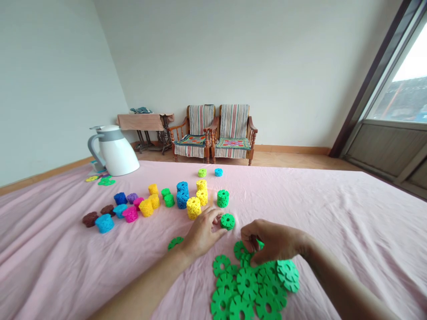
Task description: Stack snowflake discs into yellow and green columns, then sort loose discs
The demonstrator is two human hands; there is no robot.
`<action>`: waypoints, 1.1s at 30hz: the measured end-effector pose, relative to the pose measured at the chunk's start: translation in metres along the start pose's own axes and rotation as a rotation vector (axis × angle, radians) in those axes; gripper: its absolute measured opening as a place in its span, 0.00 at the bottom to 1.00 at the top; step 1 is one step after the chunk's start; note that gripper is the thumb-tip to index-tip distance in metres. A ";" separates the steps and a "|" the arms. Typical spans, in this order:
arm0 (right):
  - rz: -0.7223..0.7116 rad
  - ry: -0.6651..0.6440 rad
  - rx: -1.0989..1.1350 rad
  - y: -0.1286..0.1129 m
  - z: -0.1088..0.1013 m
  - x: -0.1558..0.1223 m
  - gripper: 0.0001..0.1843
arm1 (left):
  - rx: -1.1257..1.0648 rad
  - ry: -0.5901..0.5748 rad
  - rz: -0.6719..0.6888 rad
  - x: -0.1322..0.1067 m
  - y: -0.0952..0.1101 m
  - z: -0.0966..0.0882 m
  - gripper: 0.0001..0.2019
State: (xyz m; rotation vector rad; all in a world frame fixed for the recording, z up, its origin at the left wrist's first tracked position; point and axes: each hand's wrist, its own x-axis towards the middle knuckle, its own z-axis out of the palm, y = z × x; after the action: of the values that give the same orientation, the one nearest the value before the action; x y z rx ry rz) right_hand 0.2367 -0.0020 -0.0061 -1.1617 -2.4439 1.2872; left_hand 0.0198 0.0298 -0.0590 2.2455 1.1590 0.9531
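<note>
My left hand reaches forward over the pink cloth, its fingertips touching a short green stack of notched discs. My right hand is curled in a pinch on a green disc at the far edge of a loose pile of several green discs. One lone green disc lies just left of my left wrist.
Several stacks of discs stand beyond: yellow, blue, green, magenta, brown. A white jug sits at the far left on the pink-covered table. Two striped wooden chairs stand by the wall.
</note>
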 end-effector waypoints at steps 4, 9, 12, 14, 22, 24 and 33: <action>0.001 0.115 0.339 0.005 -0.002 0.006 0.09 | 0.005 0.022 -0.033 -0.002 0.000 -0.002 0.19; 0.060 0.613 0.528 0.014 0.005 0.037 0.11 | 0.006 0.019 -0.037 -0.003 0.000 -0.003 0.11; 0.113 0.735 0.621 0.020 0.012 0.055 0.11 | 0.006 0.006 -0.040 -0.002 0.001 -0.004 0.10; 0.135 0.743 0.624 0.022 0.017 0.062 0.10 | 0.010 0.004 -0.031 -0.002 0.002 -0.005 0.09; 0.162 0.764 0.302 0.029 0.025 0.068 0.03 | 0.015 0.007 -0.006 -0.002 0.000 -0.005 0.07; 0.175 0.803 0.193 0.031 0.026 0.067 0.03 | 0.017 0.008 -0.007 -0.002 -0.001 -0.004 0.06; 0.200 0.816 -0.299 0.026 0.034 0.057 0.11 | 0.061 0.017 0.002 -0.003 0.002 -0.006 0.05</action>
State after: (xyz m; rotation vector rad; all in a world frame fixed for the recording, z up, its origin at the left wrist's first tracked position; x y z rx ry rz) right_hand 0.1972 0.0246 -0.0590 -1.6204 -1.9482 0.3287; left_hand 0.0148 0.0266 -0.0552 2.2913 1.2090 0.9518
